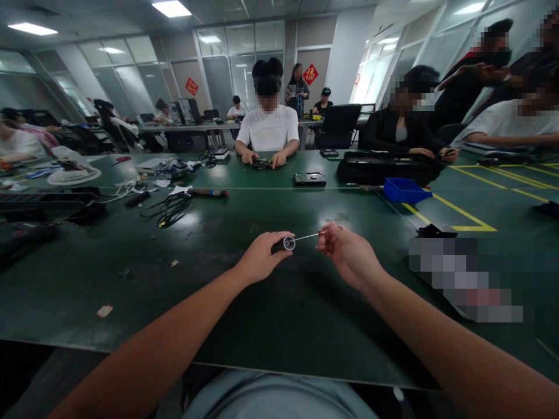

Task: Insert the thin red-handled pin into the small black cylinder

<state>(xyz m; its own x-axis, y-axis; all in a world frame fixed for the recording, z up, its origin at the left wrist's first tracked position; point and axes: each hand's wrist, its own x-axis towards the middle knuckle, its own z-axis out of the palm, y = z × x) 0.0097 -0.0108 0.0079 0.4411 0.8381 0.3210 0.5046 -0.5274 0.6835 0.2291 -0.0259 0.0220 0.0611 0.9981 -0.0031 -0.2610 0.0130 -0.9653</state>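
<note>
The left hand is gripping a small spool above the green desk, while the right hand is pinching the thin wire running from it.

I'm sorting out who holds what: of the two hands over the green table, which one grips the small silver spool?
The left hand pinches the small silver spool; the right hand holds only the thin wire's far end.

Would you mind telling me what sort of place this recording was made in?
Probably an electronics workshop set up in an office: long green-matted workbenches carry black cables and a bare circuit board, with a blue plastic parts bin nearby. Glass partition walls stand behind the seated workers.
</note>
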